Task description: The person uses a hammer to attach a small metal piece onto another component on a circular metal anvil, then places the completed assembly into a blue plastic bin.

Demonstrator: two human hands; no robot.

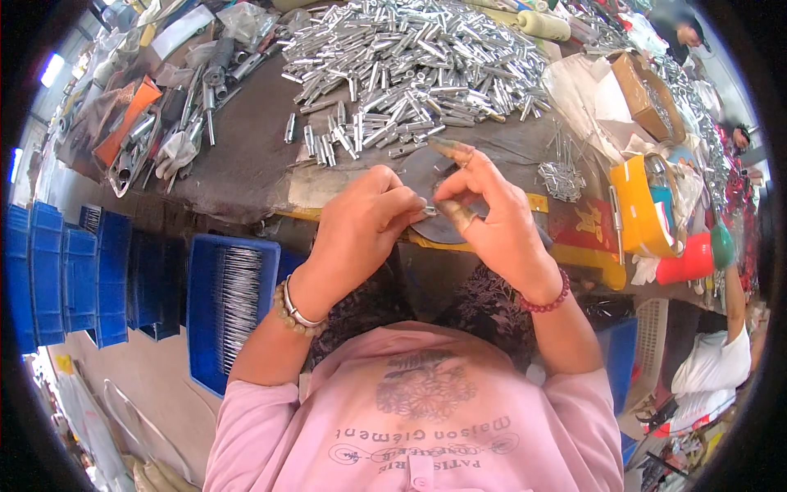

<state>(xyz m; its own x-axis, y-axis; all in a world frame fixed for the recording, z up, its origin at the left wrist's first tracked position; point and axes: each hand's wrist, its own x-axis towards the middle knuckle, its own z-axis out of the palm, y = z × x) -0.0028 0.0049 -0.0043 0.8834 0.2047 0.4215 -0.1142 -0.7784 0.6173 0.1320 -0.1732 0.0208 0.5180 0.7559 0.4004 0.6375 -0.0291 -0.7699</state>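
My left hand (365, 215) is closed in a pinch on a small silver metal piece (430, 211), whose end shows at the fingertips. Just to its right, my right hand (498, 217) has thumb and fingers apart, with dark-smudged tips close to the piece. Whether they touch it I cannot tell. Both hands hover over the near edge of the worktable, by a dark rounded pad (420, 168) partly hidden behind them. Beyond lies a large heap of shiny metal tubes (418, 70), with several loose ones at its near side.
Tools and an orange piece (129, 123) clutter the table's left. At right are thin metal pins (561, 179), a yellow container (642, 209), a cardboard box (643, 94) and a red cup (687, 258). A blue bin (199, 316) of metal rods stands low left. Other people are at far right.
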